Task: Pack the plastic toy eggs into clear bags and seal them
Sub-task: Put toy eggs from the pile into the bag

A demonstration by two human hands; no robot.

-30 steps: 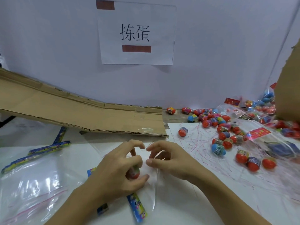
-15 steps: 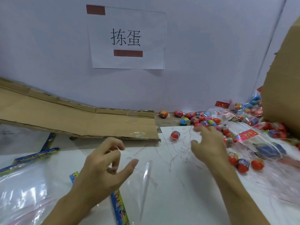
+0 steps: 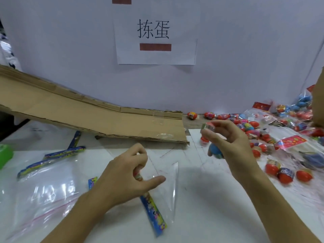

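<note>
Looking down, we note a white table (image 3: 201,216) set against a pale wall (image 3: 70,50) bearing a paper sign (image 3: 156,32) with two printed characters and a red bar. A long cardboard sheet (image 3: 78,116) slopes from the left down to the table's middle. More cardboard (image 3: 318,106) at the right edge is cut off by the frame, as is a green object (image 3: 5,155) at the left; we cannot tell what that is. Flat clear bags (image 3: 43,193) with blue printed header strips lie at the left. At the right, a heap of loose toy eggs (image 3: 263,137), mostly red with some blue, spreads among filled bags (image 3: 294,142) with red labels; those far ones are blurred. Our left hand (image 3: 128,176) sits low at centre, fingers curled round a small egg (image 3: 137,174) mostly hidden in the palm, thumb stretched out; the hand holds a clear bag (image 3: 168,186) whose blue header strip (image 3: 154,214) juts toward us. Its mouth is hard to make out. Our right hand (image 3: 231,142) is raised above the table near the heap, fingers pinching a motion-blurred egg (image 3: 208,128), with a blue egg (image 3: 215,150) tucked under the palm.
</note>
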